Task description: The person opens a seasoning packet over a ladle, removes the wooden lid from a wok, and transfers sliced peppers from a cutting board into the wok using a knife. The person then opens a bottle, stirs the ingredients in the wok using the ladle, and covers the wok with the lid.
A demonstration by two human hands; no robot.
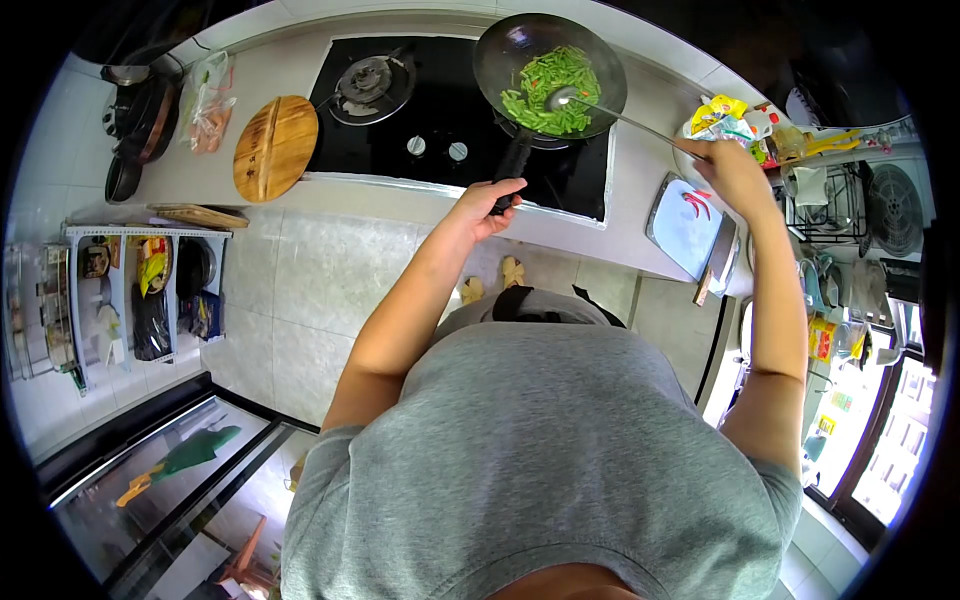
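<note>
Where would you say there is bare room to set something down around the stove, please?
A narrow strip of counter is bare between the stove and the blue board; the stove's glass is bare between the left burner and the wok. Packets and bottles crowd the counter by the right hand.

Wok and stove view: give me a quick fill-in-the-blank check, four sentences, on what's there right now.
The left hand holds the handle, and most of the food in the wok is ____ in colour.
The right hand holds a utensil whose head is ____ the wok (inside or outside).
The chillies on the cutting board are ____ in colour.
The stove shows ____ knobs.

Missing words: green; inside; red; two.
</note>
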